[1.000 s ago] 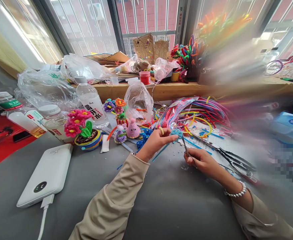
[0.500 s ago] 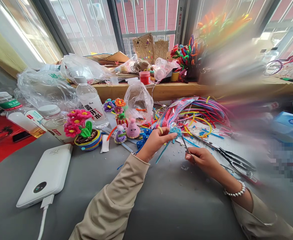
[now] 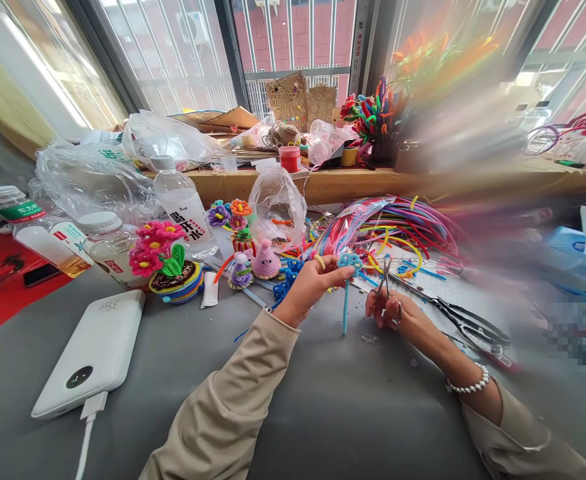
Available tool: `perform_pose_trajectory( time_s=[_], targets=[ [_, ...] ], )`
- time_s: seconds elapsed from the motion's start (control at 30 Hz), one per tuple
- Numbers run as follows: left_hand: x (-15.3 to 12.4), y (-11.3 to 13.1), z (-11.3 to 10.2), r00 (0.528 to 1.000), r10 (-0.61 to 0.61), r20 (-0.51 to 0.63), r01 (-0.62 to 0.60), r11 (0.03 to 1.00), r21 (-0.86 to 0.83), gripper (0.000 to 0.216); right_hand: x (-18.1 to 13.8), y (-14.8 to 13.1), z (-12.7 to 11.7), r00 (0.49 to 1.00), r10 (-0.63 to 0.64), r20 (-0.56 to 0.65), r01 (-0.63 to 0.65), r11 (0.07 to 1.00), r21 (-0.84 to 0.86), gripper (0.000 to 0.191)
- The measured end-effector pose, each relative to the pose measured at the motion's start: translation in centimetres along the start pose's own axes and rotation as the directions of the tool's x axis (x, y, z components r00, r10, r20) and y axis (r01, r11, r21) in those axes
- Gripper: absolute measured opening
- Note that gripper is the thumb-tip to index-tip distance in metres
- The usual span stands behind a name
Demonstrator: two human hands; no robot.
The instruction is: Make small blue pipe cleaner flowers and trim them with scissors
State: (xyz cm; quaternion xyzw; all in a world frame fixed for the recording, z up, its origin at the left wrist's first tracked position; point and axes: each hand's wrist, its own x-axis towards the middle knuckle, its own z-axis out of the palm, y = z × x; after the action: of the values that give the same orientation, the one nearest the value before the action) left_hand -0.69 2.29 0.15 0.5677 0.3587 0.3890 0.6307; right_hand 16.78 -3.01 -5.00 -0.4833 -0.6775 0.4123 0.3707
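Observation:
Between its thumb and fingers my left hand (image 3: 317, 283) pinches a light-blue pipe-cleaner flower (image 3: 349, 263), whose straight stem hangs down toward the grey table. Just to the right, my right hand (image 3: 391, 308) is closed on a small pair of scissors (image 3: 385, 280), blades pointing up and slightly apart. The blades are beside the flower and not touching it. Dark-blue pipe-cleaner pieces (image 3: 287, 280) lie behind my left wrist. Past both hands is a bundle of coloured pipe cleaners (image 3: 403, 223).
Large black-handled scissors (image 3: 467, 327) lie right of my right hand. A pink flower pot (image 3: 175, 280), a pink crocheted figure (image 3: 266, 260), a water bottle (image 3: 183, 207) and a white power bank (image 3: 93, 350) with a cable stand left. A wooden ledge (image 3: 213, 181) runs along the back.
My right hand has turned the small scissors from pointing at the flower to upright, a little away from it. The flower's stem has swung from slanting left to hanging nearly straight down.

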Motion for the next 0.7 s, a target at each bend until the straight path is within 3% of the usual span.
perform_pose_trajectory(
  time_s=[0.23, 0.7],
  targets=[
    [-0.2, 0.1, 0.3, 0.998, -0.002, 0.063, -0.001, 0.999, 0.039, 0.021, -0.1, -1.2, 1.0, 0.991, -0.077, 0.106, 0.083, 0.995, -0.047, 0.065],
    [-0.1, -0.3, 0.4, 0.995, -0.016, 0.102, 0.012, 0.999, 0.041, 0.020, -0.1, -0.9, 1.0, 0.998, -0.033, 0.062, 0.039, 0.996, -0.085, 0.062]
  ],
)
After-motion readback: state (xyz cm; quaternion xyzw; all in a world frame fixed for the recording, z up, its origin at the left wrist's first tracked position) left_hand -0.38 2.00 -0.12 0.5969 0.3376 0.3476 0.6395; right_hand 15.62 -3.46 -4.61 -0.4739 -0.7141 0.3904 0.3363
